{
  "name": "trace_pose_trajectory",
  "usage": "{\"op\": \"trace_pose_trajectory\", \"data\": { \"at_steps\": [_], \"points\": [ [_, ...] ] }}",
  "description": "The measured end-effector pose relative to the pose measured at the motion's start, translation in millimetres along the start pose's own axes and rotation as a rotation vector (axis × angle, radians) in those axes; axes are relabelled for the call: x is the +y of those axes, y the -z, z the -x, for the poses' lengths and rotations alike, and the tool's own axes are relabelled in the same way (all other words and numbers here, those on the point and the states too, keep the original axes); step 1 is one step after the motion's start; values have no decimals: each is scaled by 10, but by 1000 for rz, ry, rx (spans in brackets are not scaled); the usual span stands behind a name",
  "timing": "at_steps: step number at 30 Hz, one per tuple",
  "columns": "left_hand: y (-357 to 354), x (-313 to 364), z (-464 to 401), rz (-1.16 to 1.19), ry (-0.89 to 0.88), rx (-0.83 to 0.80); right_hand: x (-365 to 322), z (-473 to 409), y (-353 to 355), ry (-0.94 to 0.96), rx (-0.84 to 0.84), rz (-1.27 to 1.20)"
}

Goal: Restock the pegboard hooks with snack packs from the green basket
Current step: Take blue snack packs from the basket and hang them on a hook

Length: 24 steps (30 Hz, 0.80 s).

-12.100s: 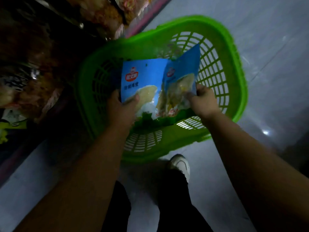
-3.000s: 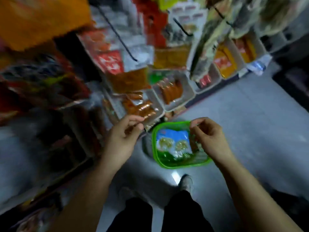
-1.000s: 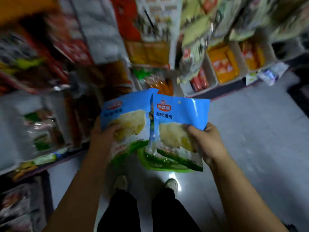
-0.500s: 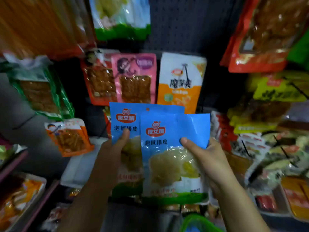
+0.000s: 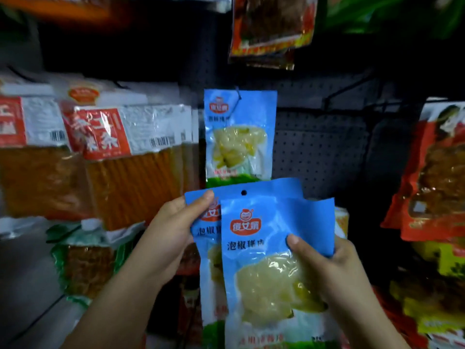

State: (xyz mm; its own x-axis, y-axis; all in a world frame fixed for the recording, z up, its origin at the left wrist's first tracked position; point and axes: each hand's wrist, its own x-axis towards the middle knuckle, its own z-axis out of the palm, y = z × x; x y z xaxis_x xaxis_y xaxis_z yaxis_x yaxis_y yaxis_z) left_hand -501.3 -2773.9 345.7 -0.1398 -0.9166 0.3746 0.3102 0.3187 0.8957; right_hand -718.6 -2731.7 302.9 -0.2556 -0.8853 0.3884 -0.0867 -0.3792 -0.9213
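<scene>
I hold two blue snack packs in front of the dark pegboard (image 5: 319, 152). My left hand (image 5: 173, 238) grips the rear pack (image 5: 251, 188) at its upper left corner; its hang hole shows at the top edge. My right hand (image 5: 324, 270) grips the front pack (image 5: 264, 273) on its right side, thumb across the face. Just above them a matching blue pack (image 5: 239, 137) hangs on a pegboard hook (image 5: 237, 93). The green basket is out of view.
Red-and-orange stick snack packs (image 5: 125, 152) hang to the left, a green-edged pack (image 5: 83, 258) below them. A red pack (image 5: 269, 28) hangs above, and red and yellow packs (image 5: 437, 187) crowd the right. An empty black hook (image 5: 347, 93) juts out at upper right.
My view has swung up the pegboard and both hands have lifted the two blue packs. A matching hung blue pack has come into view just above them.
</scene>
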Motion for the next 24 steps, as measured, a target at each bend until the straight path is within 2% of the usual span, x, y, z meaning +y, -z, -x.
{"op": "trace_pose_trajectory", "data": {
  "at_steps": [3, 7, 13, 19, 24],
  "points": [
    [-4, 150, -235, -39, -100, 1, -200, -147, -121, 96, -42, 46],
    [-93, 384, -505, 31, -225, 46, -475, -440, -211, 231, -57, 95],
    [-222, 868, -909, -30, -458, 250, -728, -898, -325, 373, -18, 110],
    [-285, 1038, -1026, -222, -628, 363, -769, -1014, -348, 369, -50, -14],
    [-314, 1040, -1065, -335, -665, 401, -730, -1059, -356, 298, -73, -74]
  ]
}}
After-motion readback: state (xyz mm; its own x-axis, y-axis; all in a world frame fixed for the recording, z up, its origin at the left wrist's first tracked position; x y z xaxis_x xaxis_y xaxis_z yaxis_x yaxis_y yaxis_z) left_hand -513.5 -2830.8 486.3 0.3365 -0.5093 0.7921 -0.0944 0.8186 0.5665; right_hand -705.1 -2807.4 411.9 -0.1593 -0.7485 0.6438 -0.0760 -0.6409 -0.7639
